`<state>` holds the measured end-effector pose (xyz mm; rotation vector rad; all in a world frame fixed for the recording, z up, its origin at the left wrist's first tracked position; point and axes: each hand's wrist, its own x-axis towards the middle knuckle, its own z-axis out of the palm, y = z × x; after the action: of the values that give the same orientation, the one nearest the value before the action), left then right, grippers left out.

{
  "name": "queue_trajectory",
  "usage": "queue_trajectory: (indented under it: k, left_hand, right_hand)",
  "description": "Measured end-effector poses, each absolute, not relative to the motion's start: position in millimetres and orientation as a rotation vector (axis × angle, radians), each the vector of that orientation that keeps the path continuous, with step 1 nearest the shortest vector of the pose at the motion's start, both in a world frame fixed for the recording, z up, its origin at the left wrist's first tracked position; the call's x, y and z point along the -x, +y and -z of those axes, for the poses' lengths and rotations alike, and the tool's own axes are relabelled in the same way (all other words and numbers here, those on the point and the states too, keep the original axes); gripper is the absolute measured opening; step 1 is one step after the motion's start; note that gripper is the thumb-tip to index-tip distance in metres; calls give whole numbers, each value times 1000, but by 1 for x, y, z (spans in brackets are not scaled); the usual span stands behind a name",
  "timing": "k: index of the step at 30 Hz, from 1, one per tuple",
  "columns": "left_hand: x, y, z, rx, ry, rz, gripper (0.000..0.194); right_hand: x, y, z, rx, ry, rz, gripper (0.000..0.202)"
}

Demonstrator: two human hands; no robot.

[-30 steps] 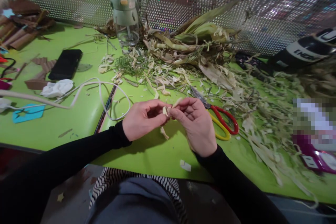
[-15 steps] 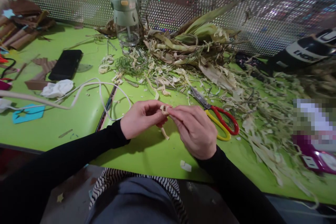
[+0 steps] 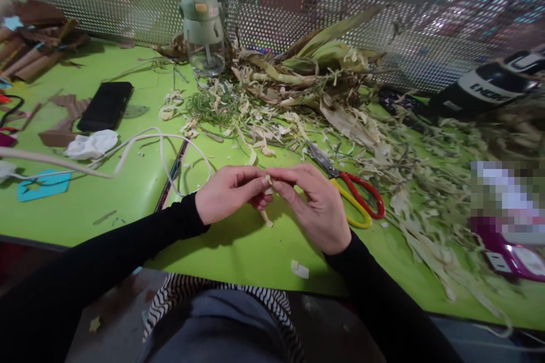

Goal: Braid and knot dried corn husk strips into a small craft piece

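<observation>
My left hand (image 3: 232, 190) pinches a small pale strip of husk (image 3: 267, 219), whose loose end hangs below the fingers. My right hand (image 3: 313, 198) is closed on the same piece from the right, its thumb and forefinger touching the left fingertips. Most of the piece is hidden between the fingers. Scissors (image 3: 340, 176) with one red and one yellow handle lie just beyond my right hand. Small pale scraps (image 3: 300, 269) rest near the table's front edge.
Dried husks (image 3: 306, 68) and shredded strips (image 3: 378, 150) cover the back and right of the green table (image 3: 140, 204). A clear bottle (image 3: 204, 39), black phone (image 3: 106, 105), white cable (image 3: 191, 142), blue tag (image 3: 43, 184) and dark bottle (image 3: 481, 88) stand or lie around.
The fingertips have closed over the small ring-like husk piece, covering most of it. My right forefinger now reaches over the top, with the right thumb apart below it.
</observation>
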<state>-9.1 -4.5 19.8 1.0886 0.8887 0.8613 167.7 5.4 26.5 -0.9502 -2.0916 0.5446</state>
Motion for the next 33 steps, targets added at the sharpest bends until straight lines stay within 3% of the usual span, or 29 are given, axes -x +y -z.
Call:
queue_trajectory:
  k: [11,22,33]
  left_hand:
    - [9,-7,-20,-1023,875,-814,24]
    - [4,-12,-26,-975,888,-871,16]
    - [4,-12,-21,-953,839,-870,27]
  right_hand:
    - [-167,3,-25,879,-2026,-806,5]
    - [-161,-1,-23,1028,-1989,-631,4]
    - [-164,-2,-26,1044,-2017,-546,4]
